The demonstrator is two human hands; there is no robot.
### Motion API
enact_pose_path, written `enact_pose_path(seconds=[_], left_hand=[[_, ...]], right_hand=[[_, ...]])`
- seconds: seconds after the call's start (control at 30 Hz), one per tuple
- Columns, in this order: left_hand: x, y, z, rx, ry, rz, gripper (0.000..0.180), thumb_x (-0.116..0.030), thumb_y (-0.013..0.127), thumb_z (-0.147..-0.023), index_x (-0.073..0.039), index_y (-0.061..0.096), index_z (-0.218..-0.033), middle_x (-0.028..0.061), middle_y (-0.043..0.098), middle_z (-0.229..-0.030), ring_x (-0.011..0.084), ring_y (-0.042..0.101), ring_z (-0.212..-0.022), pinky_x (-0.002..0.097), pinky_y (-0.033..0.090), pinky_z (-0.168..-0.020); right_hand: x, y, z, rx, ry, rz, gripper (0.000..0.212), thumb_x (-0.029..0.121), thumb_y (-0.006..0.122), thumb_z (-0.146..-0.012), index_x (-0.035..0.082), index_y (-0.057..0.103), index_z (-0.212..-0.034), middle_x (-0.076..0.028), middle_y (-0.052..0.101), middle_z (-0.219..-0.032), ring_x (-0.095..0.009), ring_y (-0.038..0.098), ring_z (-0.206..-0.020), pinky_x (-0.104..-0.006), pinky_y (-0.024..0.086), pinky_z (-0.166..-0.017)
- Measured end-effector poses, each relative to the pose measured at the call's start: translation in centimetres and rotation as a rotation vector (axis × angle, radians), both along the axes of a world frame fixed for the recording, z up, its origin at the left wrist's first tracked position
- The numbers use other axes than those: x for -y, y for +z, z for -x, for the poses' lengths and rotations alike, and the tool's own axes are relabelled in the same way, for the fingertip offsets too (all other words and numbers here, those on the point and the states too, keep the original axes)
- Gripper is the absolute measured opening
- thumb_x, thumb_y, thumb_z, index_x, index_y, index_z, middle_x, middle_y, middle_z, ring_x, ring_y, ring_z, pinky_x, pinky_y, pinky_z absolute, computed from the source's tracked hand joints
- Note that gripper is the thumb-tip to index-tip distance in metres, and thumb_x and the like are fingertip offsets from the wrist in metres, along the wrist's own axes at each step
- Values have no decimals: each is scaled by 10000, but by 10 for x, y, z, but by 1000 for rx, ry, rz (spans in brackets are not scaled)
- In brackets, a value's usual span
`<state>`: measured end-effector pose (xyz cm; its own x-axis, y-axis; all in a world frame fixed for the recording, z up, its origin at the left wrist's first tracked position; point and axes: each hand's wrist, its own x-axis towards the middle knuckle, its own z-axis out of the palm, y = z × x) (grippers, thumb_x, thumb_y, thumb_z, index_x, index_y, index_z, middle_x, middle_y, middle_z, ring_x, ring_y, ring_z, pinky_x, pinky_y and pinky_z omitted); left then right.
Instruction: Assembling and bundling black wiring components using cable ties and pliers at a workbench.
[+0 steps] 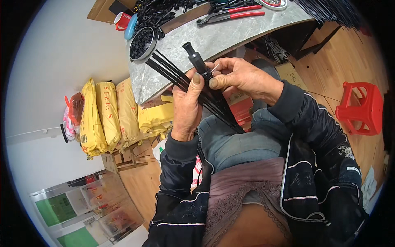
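My left hand (186, 108) is closed around a bundle of thin black rods (166, 71) that look like umbrella ribs, thumb pressed along them. From the same grip a black plastic tube (196, 60) rises, stepped and flared at its top like an umbrella runner. My right hand (249, 78) meets it at the tube's lower end, thumb and forefinger pinched together. A thin pale wire (215, 69) shows at those fingertips. The rods slant down over my lap, their lower ends near my thighs. Fingers partly hide where rods and tube meet.
On the grey marbled table (177, 47) lie red-handled pliers (232, 15), a round bowl of small black parts (142, 43) and a heap of black tubes (158, 16). More rods (333, 10) sit far right. Yellow sacks (109, 115) stand left, a red stool (361, 108) right.
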<state>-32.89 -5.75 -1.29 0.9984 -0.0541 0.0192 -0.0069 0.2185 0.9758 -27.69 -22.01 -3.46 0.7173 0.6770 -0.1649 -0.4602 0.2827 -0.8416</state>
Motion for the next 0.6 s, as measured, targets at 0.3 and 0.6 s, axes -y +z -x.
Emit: enact_pose_path(seconds=[0.3, 0.6], left_hand=[[10, -2, 6, -25, 49, 61, 472, -382, 457, -987, 46, 537, -1168, 138, 661, -993, 173, 668, -805, 296, 591, -692], [15, -7, -3, -29, 160, 45, 475, -445, 465, -976, 17, 557, -1035, 89, 635, -849, 130, 595, -679, 248, 496, -600]], right_hand=[[-10, 2, 5, 42, -48, 64, 387, 155, 749, -798, 25, 538, -1096, 22, 619, -848, -55, 567, -684, -215, 485, -555], [-21, -2, 0, 55, -90, 67, 532, 156, 755, -786, -9, 492, -1217, -42, 650, -1014, -100, 599, -845, -266, 499, -661]])
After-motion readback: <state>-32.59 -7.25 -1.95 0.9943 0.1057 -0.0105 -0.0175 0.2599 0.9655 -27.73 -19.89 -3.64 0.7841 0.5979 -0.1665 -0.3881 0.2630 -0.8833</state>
